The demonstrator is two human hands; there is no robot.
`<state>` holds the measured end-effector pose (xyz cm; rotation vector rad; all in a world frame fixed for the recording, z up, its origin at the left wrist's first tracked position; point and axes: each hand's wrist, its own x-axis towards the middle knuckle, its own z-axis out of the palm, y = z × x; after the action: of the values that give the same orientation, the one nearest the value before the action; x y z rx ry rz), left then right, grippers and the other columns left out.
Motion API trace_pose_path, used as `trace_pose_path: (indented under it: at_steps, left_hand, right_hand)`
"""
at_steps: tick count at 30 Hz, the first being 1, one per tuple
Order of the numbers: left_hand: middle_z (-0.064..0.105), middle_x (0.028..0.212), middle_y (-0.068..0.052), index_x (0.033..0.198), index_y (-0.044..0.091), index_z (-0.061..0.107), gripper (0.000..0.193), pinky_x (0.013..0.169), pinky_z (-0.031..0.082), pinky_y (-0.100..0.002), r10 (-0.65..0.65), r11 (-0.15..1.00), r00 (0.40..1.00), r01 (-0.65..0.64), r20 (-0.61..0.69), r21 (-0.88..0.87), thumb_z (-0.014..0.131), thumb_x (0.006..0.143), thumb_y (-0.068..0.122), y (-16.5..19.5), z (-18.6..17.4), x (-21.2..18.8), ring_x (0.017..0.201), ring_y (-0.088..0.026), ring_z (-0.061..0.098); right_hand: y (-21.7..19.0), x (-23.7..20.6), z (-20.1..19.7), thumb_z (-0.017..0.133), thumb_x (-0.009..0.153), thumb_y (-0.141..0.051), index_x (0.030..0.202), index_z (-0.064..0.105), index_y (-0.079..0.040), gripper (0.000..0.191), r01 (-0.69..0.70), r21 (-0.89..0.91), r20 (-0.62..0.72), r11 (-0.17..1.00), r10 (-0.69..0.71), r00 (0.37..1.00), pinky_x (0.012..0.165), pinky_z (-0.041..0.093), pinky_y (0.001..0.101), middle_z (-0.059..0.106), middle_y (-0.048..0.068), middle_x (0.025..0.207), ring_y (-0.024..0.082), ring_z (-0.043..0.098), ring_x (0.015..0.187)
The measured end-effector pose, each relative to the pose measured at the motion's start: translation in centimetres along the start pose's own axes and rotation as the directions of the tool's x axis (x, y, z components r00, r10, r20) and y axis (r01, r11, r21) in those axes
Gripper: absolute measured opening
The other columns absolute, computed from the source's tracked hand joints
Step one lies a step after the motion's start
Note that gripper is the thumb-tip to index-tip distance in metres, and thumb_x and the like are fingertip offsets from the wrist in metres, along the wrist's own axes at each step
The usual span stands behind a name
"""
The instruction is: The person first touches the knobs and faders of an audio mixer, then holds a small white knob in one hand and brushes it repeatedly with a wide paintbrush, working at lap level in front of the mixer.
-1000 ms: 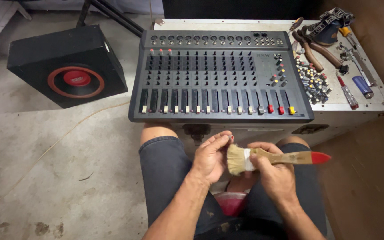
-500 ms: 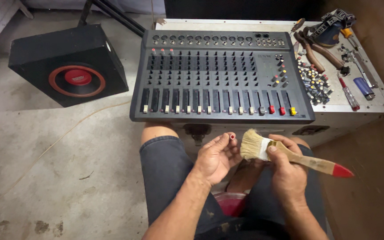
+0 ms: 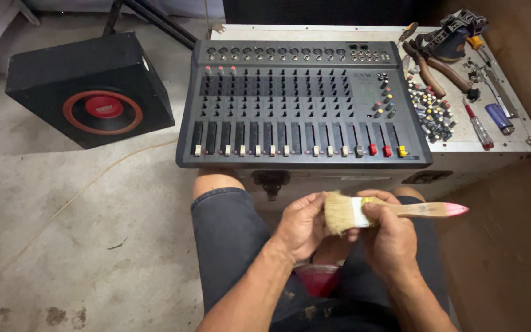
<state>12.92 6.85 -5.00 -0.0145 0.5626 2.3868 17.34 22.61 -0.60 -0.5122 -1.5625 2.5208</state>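
Head view: the person sits with knees under the edge of a low table (image 3: 462,161) and holds a paintbrush (image 3: 376,212) above the lap. The right hand (image 3: 391,237) grips the brush at its metal band and the start of the wooden handle, fingers curled round it and thumb on top. The brush lies almost level, its long axis running left to right: pale bristles point left, the red-tipped handle points right, past the right hand. The left hand (image 3: 302,224) is cupped just beside the bristles, fingers loosely bent and touching them from the left and beneath; whether it holds anything small inside the palm cannot be told. So the bristle end lies nearer the left hand, the handle wholly on the right hand's side.

Beyond the hands a grey audio mixer (image 3: 302,101) rests on the table, its knobs mostly off. A heap of loose knobs (image 3: 430,110), pliers (image 3: 434,67), a screwdriver (image 3: 479,130) and a lighter (image 3: 499,118) lie to its right. A black speaker (image 3: 90,89) stands on the floor at left.
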Motion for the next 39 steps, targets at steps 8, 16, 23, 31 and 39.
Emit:
trace_pose_path:
  at_steps: [8, 16, 23, 31, 39]
  left_hand:
    - [0.068, 0.095, -0.003, 0.109, 0.006, 0.068, 0.019, 0.081, 0.058, -0.035, 0.055, 0.997, 0.998, -0.055, -0.001, 0.061, 0.063, 0.107, 0.024, -0.4, -2.7, 1.0, 0.086, -0.015, 0.066]
    - [0.070, 0.095, -0.004, 0.108, 0.005, 0.069, 0.023, 0.078, 0.057, -0.031, 0.027, 0.995, 1.000, -0.026, -0.007, 0.092, 0.062, 0.103, 0.026, -0.9, -2.9, 1.2, 0.084, -0.014, 0.067]
    - [0.067, 0.093, -0.004, 0.107, 0.003, 0.066, 0.022, 0.082, 0.059, -0.032, 0.041, 0.998, 0.997, -0.044, 0.059, 0.040, 0.062, 0.107, 0.025, -0.2, -2.8, 0.9, 0.086, -0.015, 0.066]
    - [0.064, 0.094, -0.005, 0.105, 0.003, 0.065, 0.024, 0.083, 0.059, -0.033, 0.044, 0.999, 0.990, -0.039, 0.135, -0.036, 0.058, 0.109, 0.026, 0.3, -2.1, 0.4, 0.088, -0.016, 0.065]
    - [0.064, 0.091, -0.004, 0.103, 0.004, 0.065, 0.025, 0.082, 0.059, -0.034, 0.042, 0.999, 0.993, -0.040, 0.106, -0.017, 0.059, 0.108, 0.028, 0.2, -2.1, 0.5, 0.086, -0.016, 0.064]
  right_hand:
    - [-1.0, 0.1, 0.0, 0.055, 0.097, -0.012, 0.122, 0.054, -0.002, 0.027, 0.184, 0.007, -0.160, 0.983, -0.181, 0.970, 0.061, 0.058, 0.0357, 0.065, 0.017, 0.101, 0.024, 0.065, 0.072]
    - [-0.2, -0.2, -0.2, 0.057, 0.101, -0.007, 0.125, 0.056, 0.005, 0.026, 0.431, -0.362, 0.040, 0.827, -0.448, 0.893, 0.073, 0.056, 0.0430, 0.058, 0.023, 0.112, 0.029, 0.066, 0.091]
    - [-1.2, 0.4, -0.8, 0.054, 0.106, -0.014, 0.142, 0.043, -0.002, 0.040, 0.317, 0.014, -0.105, 0.948, -0.314, 0.944, 0.076, 0.061, 0.0410, 0.065, 0.020, 0.116, 0.028, 0.069, 0.083]
    - [-1.0, 0.3, -1.1, 0.057, 0.101, -0.011, 0.143, 0.045, -0.004, 0.044, 0.239, 0.123, -0.023, 0.963, -0.238, 0.971, 0.079, 0.062, 0.0416, 0.065, 0.019, 0.117, 0.028, 0.071, 0.086]
    - [-1.3, -0.4, -0.3, 0.058, 0.098, -0.005, 0.143, 0.045, -0.003, 0.046, 0.246, 0.099, 0.004, 0.964, -0.247, 0.969, 0.081, 0.061, 0.0413, 0.065, 0.020, 0.117, 0.028, 0.071, 0.090]
